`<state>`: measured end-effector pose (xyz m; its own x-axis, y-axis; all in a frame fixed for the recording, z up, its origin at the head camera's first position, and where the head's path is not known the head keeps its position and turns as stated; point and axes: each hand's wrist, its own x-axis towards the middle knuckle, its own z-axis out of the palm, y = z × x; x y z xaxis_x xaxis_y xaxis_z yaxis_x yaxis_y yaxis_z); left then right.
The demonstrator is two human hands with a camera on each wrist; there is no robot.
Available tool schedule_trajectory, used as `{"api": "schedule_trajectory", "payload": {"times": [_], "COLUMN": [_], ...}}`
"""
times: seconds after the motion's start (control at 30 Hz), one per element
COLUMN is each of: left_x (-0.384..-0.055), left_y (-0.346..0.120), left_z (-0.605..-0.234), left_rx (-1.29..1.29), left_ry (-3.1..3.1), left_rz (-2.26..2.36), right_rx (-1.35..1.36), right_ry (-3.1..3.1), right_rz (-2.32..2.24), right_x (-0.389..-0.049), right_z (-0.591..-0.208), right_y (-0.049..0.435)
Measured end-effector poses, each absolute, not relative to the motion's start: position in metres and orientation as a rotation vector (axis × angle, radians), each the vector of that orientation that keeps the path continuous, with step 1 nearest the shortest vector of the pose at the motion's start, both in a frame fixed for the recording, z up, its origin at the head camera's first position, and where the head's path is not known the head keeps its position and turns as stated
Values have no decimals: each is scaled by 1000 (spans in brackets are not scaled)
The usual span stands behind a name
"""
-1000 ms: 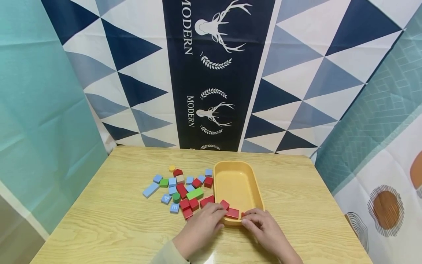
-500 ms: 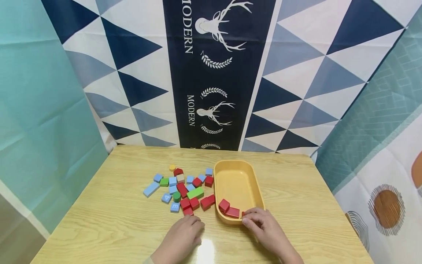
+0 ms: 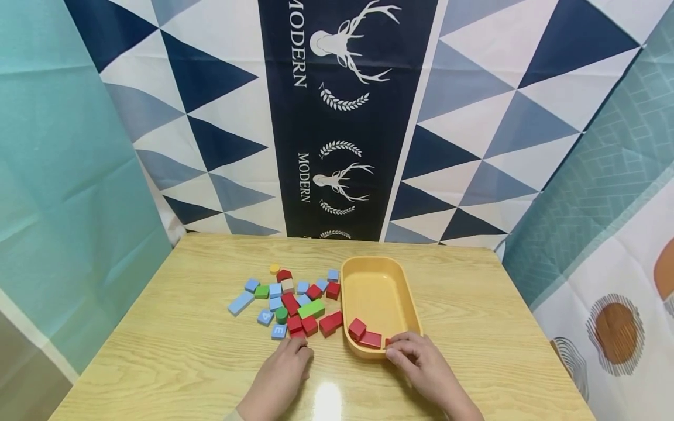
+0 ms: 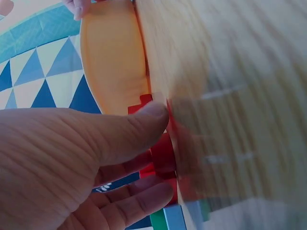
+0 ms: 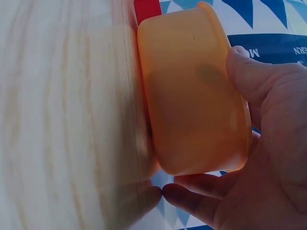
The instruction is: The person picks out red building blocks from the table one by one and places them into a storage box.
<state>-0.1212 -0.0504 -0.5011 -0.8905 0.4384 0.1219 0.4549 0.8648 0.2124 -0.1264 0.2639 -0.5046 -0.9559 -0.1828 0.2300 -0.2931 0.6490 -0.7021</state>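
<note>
My left hand (image 3: 278, 374) is at the front of a pile of toy blocks, fingertips right at a red block (image 3: 297, 334). In the left wrist view, a red block (image 4: 163, 154) sits between the spread thumb and the fingers, with a gap to the thumb. My right hand (image 3: 421, 363) grips the near right corner of a yellow plastic tray (image 3: 347, 298), thumb against its rim in the right wrist view. Inside the tray's near end lie red blocks (image 3: 371, 340), one partly hidden by the right fingers.
Left of the tray, the pile holds several blue, green and red blocks, among them a long green block (image 3: 312, 309), a green cylinder (image 3: 281, 316) and a beige cube (image 3: 287, 285). A yellow disc (image 3: 275, 268) lies behind. Patterned cloth (image 3: 337, 117) hangs behind the wooden table (image 3: 174, 345).
My left hand has left the tray, leaving a red block inside, and moved left to the red block at the front of the pile. My right hand has stayed on the tray.
</note>
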Motion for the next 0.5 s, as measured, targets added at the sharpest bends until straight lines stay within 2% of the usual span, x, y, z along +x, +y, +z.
{"api": "schedule_trajectory", "payload": {"times": [0.5], "left_x": [-124], "left_y": [-52], "left_z": [-502], "left_rx": [-692], "left_ry": [-3044], "left_rz": [-461], "right_rx": [418], "right_ry": [-2700], "right_rz": [1172], "right_x": [-126], "right_z": [-504], "right_y": [263]}}
